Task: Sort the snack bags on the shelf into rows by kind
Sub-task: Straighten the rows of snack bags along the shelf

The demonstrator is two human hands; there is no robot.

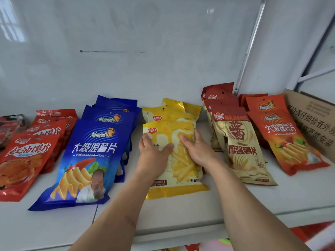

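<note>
White shelf (pixel 181 211), both hands (pixel 154 153) flat on yellow bag (pixel 181 171) (front of row)

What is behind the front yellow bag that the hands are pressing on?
Behind the front yellow bag more yellow bags lie stacked in a row, only their tops showing; how many, I cannot tell.

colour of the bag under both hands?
Yellow and cream front bag, fries printed on it; head view.

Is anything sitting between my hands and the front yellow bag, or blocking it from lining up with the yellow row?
Nothing visible does. The left hand and right hand both lie flat on the front yellow bag, which already sits in front of the other yellow bags, with bare shelf around it.
</note>
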